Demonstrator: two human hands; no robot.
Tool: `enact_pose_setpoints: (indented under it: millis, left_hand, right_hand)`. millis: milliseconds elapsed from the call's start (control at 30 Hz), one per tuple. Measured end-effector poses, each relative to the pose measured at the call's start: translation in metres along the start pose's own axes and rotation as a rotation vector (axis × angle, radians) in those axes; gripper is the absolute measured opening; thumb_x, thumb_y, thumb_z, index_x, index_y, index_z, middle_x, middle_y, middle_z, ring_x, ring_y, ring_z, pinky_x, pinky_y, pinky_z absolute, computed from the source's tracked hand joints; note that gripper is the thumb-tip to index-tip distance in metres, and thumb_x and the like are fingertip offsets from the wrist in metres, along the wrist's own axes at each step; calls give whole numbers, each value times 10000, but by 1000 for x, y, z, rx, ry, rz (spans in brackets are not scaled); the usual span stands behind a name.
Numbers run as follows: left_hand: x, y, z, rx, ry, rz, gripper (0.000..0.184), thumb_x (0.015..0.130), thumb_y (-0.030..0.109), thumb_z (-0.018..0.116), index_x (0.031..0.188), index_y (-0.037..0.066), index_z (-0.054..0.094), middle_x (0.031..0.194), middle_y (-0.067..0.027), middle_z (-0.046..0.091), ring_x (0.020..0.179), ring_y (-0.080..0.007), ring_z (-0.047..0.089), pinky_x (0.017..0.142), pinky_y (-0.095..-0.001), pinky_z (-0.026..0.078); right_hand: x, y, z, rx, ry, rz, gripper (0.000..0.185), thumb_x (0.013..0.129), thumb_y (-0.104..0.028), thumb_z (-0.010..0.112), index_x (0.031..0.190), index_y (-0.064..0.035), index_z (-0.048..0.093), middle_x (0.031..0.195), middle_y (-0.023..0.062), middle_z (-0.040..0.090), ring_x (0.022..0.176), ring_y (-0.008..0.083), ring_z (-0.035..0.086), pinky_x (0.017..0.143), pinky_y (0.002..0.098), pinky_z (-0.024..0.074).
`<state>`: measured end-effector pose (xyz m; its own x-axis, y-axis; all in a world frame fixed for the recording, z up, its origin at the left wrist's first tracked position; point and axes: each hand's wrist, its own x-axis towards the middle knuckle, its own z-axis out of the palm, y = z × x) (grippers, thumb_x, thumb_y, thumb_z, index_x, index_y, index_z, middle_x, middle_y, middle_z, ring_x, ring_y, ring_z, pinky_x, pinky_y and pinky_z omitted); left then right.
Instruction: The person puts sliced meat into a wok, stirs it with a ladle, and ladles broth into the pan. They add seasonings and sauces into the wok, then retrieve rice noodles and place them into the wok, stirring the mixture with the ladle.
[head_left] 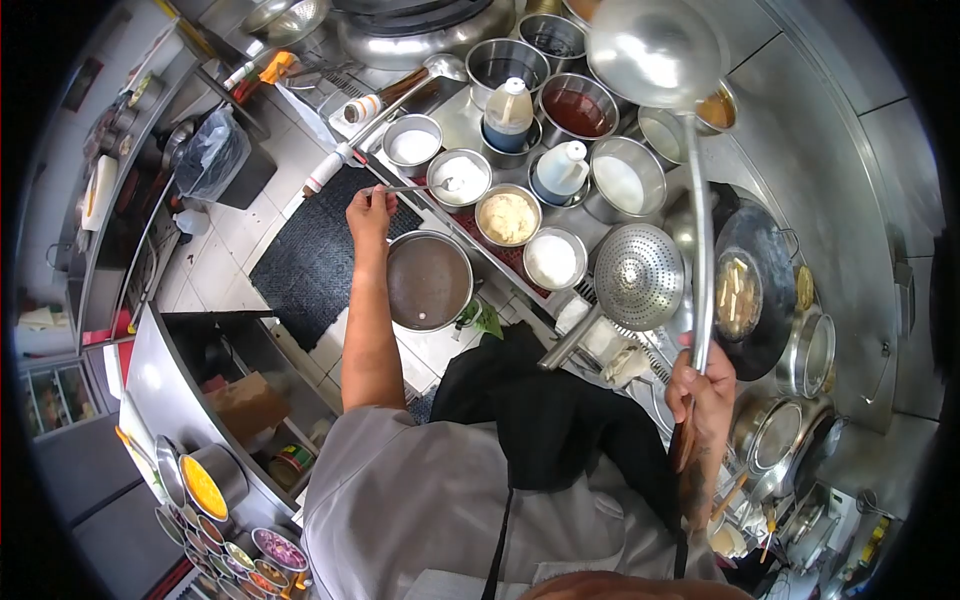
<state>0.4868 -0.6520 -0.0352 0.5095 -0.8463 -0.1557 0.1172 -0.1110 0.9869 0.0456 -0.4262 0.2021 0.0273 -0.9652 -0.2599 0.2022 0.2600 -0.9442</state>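
The left hand (371, 212) pinches a spoon (405, 188) between closed fingers, its tip in the white powder (471, 173) of a small metal tub (468, 204), so scooping is under way but nothing is lifted clear. The right hand's (708, 384) fingers wrap a big ladle's (655, 52) handle, its bowl over other tubs, while pale food pieces (739, 284) already lie in the wok (784, 262).

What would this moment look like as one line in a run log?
left hand: holds spoon, tip at white powder | right hand: grips ladle | nearby: perforated skimmer, wok
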Motion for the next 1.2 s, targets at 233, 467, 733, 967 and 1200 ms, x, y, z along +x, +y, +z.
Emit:
enact_pose_setpoints:
  millis: [233,467,733,967,1200]
  left_hand:
    - [-5,27,-9,-18,36,49,200,970,165,579,946,-27,629,810,-84,673,693,-133,646,637,-265,545]
    - [-32,126,9,273,115,511,211,961,137,573,886,-49,637,735,-97,666,646,-135,626,625,-264,497]
    - [-70,101,29,400,25,607,235,964,191,588,945,-34,656,749,-118,674,666,-169,613,640,-309,484]
    - [-105,62,89,446,-244,747,128,927,77,588,875,-36,617,747,-212,622,659,-369,604,606,-423,469]
    - [-110,56,109,509,-313,826,119,918,74,587,875,-35,607,778,-220,627,734,-406,607,655,-464,472]
  right_hand:
    - [25,12,37,-78,-101,270,379,911,-56,575,1270,34,494,678,41,526,404,114,467,376,230,372]
    - [57,37,54,51,-208,481,356,910,-54,520,1251,43,502,682,21,487,395,88,437,370,222,348]
    - [33,-6,34,582,-237,411,408,930,-110,448,1307,46,452,694,-19,445,355,37,386,335,223,312]
    - [2,-25,2,431,-109,67,418,951,-97,447,1323,85,391,677,13,436,331,55,378,310,227,321]
    - [-26,-17,-22,337,79,-8,400,947,-90,466,1300,92,416,673,18,436,328,61,382,310,227,328]
